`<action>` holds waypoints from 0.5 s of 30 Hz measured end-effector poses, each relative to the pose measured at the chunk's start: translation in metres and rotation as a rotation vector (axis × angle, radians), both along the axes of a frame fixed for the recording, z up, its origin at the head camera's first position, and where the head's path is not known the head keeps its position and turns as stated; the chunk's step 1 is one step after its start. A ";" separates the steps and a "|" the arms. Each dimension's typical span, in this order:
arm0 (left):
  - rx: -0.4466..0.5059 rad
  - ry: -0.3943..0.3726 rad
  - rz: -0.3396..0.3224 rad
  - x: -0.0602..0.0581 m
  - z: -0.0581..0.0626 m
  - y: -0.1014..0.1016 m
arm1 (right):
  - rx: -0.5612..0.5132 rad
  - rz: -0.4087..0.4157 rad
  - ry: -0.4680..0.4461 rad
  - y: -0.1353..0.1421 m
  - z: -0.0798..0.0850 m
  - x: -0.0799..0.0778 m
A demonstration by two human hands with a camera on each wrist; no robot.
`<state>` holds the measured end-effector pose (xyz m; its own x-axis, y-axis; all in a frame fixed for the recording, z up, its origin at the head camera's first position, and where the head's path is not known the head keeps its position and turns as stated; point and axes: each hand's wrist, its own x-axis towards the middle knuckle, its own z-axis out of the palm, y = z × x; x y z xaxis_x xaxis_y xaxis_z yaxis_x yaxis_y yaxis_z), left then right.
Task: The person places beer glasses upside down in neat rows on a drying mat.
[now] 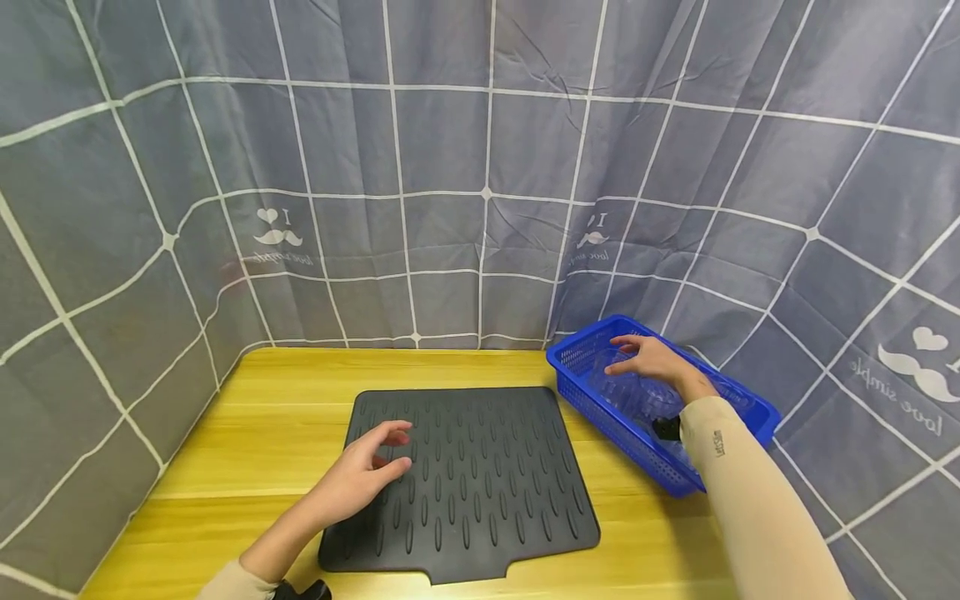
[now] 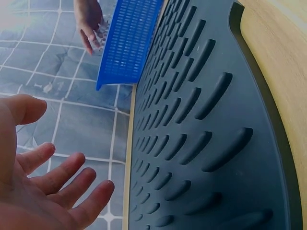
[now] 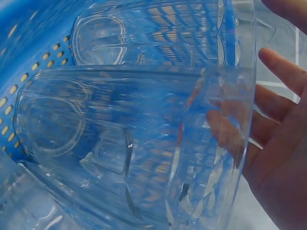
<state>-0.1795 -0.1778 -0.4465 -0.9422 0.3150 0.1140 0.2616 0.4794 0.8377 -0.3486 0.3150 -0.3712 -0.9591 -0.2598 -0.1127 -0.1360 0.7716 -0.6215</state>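
My right hand [image 1: 652, 365] is over the blue plastic basket [image 1: 611, 423], its fingers loosely bent and spread around nothing. Inside the basket lie clear drinking glasses [image 1: 626, 392]. In the right wrist view, one glass [image 3: 129, 129] lies on its side across the middle, and some of my fingertips show through its wall near the rim. A second glass [image 3: 158, 33] lies beside it, and part of another clear piece [image 3: 29, 206] shows at the lower left. My left hand [image 1: 366, 477] hovers above the left part of a dark ribbed mat [image 1: 487, 475], fingers relaxed and holding nothing.
The mat lies flat on a yellow wood-grain table [image 1: 247, 433], its small tab towards me. At the table's back right, the basket stands at a slant. A grey curtain [image 1: 442, 233] with white grid lines hangs behind the table and along both sides.
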 end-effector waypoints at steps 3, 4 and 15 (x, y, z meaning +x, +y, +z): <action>0.013 0.003 -0.002 0.000 0.000 0.002 | 0.020 0.018 0.001 0.001 0.002 0.001; 0.020 0.000 0.001 0.000 0.000 0.003 | 0.025 0.021 0.005 0.001 0.002 0.001; 0.043 -0.019 0.068 0.000 0.000 0.010 | 0.040 0.034 -0.016 -0.004 0.005 0.000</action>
<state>-0.1794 -0.1681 -0.4467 -0.9634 0.2455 0.1075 0.2133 0.4593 0.8623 -0.3485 0.3108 -0.3664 -0.9479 -0.2871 -0.1384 -0.1530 0.7907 -0.5928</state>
